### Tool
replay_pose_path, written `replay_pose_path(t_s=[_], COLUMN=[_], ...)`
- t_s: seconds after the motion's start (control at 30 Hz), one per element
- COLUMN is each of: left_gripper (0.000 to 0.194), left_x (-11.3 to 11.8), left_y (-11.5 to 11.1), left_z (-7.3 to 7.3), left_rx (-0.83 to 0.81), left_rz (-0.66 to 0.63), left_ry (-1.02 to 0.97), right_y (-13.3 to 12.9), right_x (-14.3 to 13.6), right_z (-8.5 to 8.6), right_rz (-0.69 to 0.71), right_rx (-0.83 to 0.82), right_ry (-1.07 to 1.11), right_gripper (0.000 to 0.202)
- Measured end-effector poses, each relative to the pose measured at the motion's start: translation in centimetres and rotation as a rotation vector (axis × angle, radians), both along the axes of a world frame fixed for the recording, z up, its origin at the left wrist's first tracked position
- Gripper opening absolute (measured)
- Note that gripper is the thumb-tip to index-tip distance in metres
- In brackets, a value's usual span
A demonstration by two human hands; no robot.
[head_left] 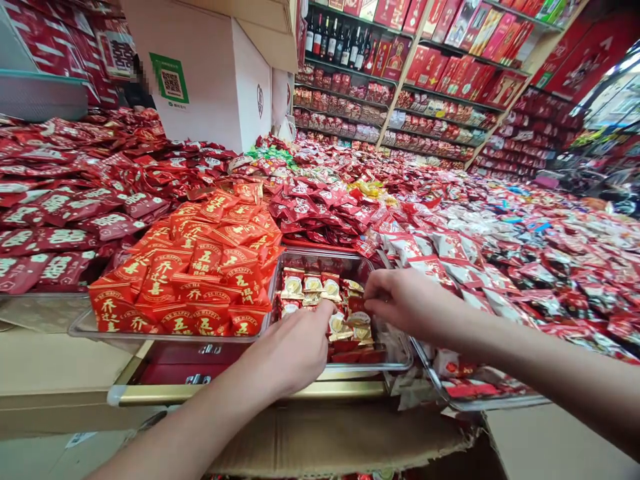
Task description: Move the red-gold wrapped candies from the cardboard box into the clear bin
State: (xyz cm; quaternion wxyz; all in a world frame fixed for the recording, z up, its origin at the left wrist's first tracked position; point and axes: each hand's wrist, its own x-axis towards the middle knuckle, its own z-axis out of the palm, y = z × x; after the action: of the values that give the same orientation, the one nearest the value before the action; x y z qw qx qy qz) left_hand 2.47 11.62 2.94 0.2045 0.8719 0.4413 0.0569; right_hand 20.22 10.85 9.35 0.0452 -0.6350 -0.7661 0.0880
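A clear plastic tray (390, 365) in front of me holds red and gold wrapped candies (313, 283), arranged in rows. My left hand (300, 347) reaches over its front left part, with the fingers curled in among the wrappers. Whatever those fingers grip is hidden behind the hand. On the tray's right side, my right hand (400, 300) is bent down with thumb and fingers drawn together beside the candies. I cannot make out what is between its fingertips. Left of this tray, a heap of bright red packets (200, 267) with gold lettering fills another tray.
Dark red packets (65, 233) pile up at far left. White and red packets (480, 280) spread to the right, with another clear tray (495, 403) below. An open cardboard box (330, 440) stands under the gold-edged shelf (240, 393). A white pillar (200, 73) and stocked shelves (400, 80) rise behind.
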Motion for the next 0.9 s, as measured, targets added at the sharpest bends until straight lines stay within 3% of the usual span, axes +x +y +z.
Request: replay_pose_path(t_s=[0.13, 0.27, 0.6, 0.8, 0.9], left_gripper=[0.034, 0.035, 0.034, 0.032, 0.034], left_x=[0.1, 0.0, -0.3, -0.2, -0.2], left_y=[-0.1, -0.2, 0.2, 0.4, 0.6], left_z=[0.4, 0.7, 0.0, -0.1, -0.2], left_rx=[-0.045, -0.082, -0.102, -0.113, -0.105], left_rz=[0.023, 0.021, -0.046, -0.072, -0.093], left_ry=[0.021, -0.042, -0.126, -0.119, -0.108], right_y=[1.7, 2.1, 2.5, 2.4, 2.5], right_x=[-0.6, -1.3, -1.7, -2.5, -2.2], right_z=[-2.2, -2.9, -3.3, -2.6, -2.5], right_rz=[0.086, 0.15, 0.079, 0.176, 0.204], right_rx=[-0.121, -0.251, -0.412, -0.497, -0.523], right_ry=[-0.028, -0.064, 0.014, -0.251, -0.252], right_gripper=[0.006, 0.009, 0.008, 0.012, 0.014])
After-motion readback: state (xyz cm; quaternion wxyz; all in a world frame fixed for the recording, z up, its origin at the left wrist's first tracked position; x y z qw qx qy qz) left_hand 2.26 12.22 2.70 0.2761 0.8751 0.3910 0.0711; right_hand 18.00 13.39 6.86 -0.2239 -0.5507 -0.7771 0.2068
